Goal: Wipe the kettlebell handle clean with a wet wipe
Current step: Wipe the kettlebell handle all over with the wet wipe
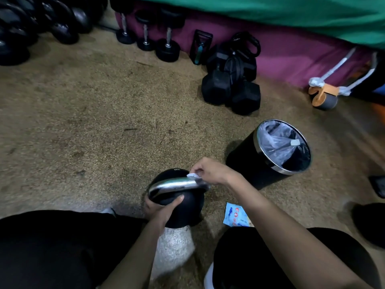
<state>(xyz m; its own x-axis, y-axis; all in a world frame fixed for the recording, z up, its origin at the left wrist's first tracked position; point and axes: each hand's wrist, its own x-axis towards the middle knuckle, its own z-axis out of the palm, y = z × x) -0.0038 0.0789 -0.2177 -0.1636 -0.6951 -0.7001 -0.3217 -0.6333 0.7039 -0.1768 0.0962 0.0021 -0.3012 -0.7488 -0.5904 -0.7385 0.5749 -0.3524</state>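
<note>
A black kettlebell (187, 207) stands on the speckled floor between my knees, with its shiny metal handle (175, 184) on top. My left hand (161, 207) grips the kettlebell at the left end of the handle, thumb across the black body. My right hand (212, 171) pinches a small white wet wipe (194, 176) and holds it against the right end of the handle. A blue wet-wipe packet (236, 214) lies on the floor just right of the kettlebell.
A black bin (250, 163) with a steel rim and plastic liner stands to the right. Hex dumbbells (229, 88) sit beyond it. Round dumbbells (145, 28) and more kettlebells (31, 24) line the back wall. An orange ab wheel (323, 94) lies at the far right.
</note>
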